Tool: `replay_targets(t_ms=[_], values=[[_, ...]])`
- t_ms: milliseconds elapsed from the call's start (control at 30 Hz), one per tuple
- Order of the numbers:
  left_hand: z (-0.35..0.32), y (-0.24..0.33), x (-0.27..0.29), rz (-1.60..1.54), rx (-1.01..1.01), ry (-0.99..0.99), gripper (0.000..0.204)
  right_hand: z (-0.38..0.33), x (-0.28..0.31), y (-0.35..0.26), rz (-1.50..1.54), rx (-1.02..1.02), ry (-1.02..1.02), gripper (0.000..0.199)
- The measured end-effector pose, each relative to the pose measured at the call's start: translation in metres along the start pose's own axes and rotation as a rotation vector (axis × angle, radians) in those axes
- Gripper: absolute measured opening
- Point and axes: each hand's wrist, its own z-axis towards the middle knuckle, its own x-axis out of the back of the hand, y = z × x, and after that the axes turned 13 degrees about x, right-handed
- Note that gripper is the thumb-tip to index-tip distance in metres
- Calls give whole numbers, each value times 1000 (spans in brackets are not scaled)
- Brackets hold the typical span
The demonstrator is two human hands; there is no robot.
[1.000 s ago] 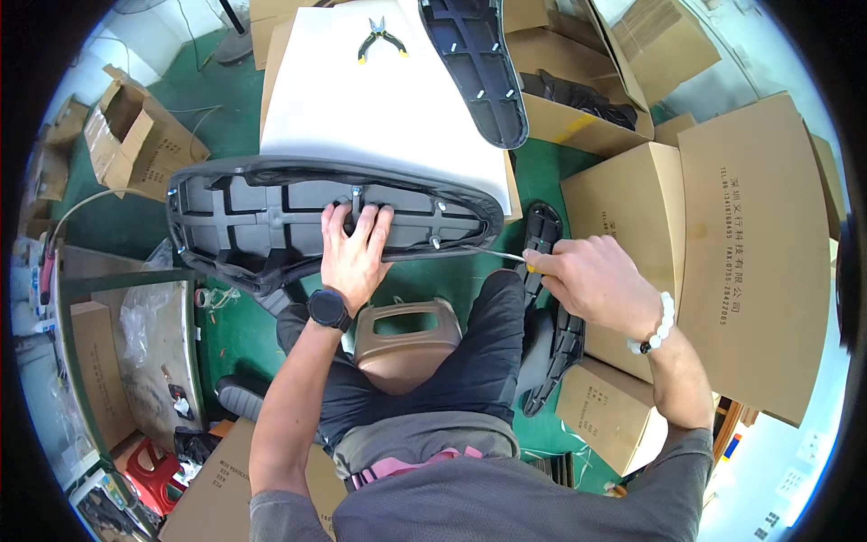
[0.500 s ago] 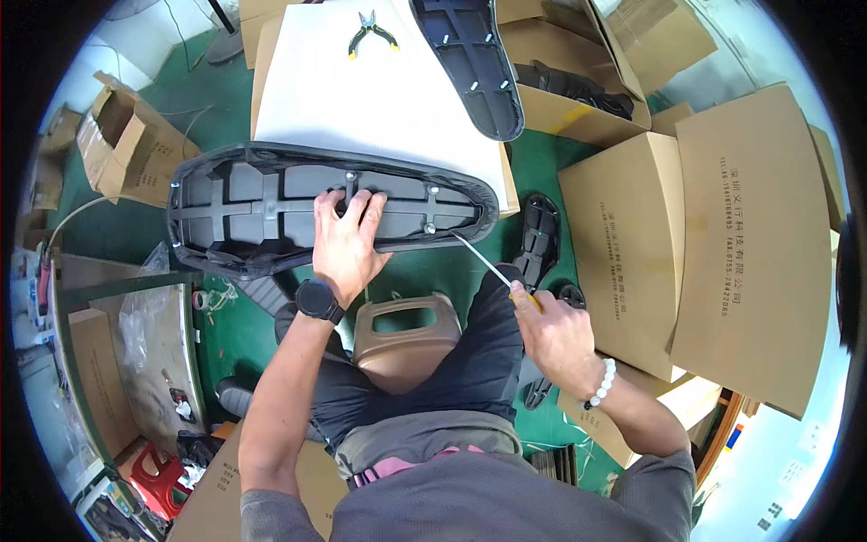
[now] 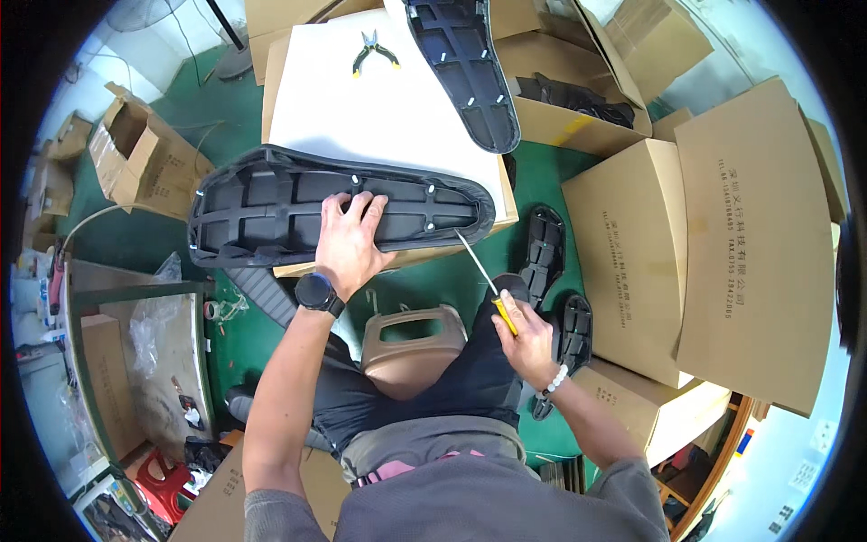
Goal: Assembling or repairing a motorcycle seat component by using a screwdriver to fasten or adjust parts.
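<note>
A long black motorcycle seat (image 3: pixel 262 215) lies underside up across the near edge of a white-topped surface. Its ribbed plastic base and several pale pegs show. My left hand (image 3: pixel 347 246) grips its near edge, fingers spread over the ribs and thumb toward the rim. In my right hand (image 3: pixel 526 341) is a screwdriver (image 3: pixel 505 316) with a yellow handle. Its thin shaft slants up and left, with the tip at the seat's near rim toward the narrow right end. Whether the tip is wedged under the cover's edge is too small to tell.
Pliers (image 3: pixel 373 56) and a second seat (image 3: pixel 465 77) lie on the white top (image 3: pixel 316 99). Large cardboard boxes (image 3: pixel 623 262) stand at the right, an open one (image 3: pixel 578 126) behind. A beige stool (image 3: pixel 411 361) is between my legs; black ribbed parts (image 3: pixel 544 253) are on the green floor.
The seat has shifted slightly right and lies flatter on the top. My right hand has moved left, showing more of the yellow handle; the screwdriver now stands steeper. My left hand keeps its place.
</note>
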Motion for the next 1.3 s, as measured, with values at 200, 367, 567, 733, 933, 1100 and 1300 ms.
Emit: replay_targets(t_ms=[200,367,567,733,933,1100,1300], values=[[-1,-2,3,46,36,-9,79,-9,14,-6,72,-69,25,53],[0,-2,-2,23,13,29,81,-13,30,-13,77,-99,-288,50],[-1,-5,8,1,-22,19,88,18,50,-31,305,-214,-66,42],[-4,-7,38,202,-33,-94,105,48,67,-22,313,-329,-79,46],[-18,-66,120,555,131,-263,76,46,72,-8,256,-237,-150,47],[-45,-100,114,290,117,-229,45,50,55,-5,262,-214,-162,44],[-36,-61,100,321,116,-200,64,60,66,-4,279,-355,-227,41]])
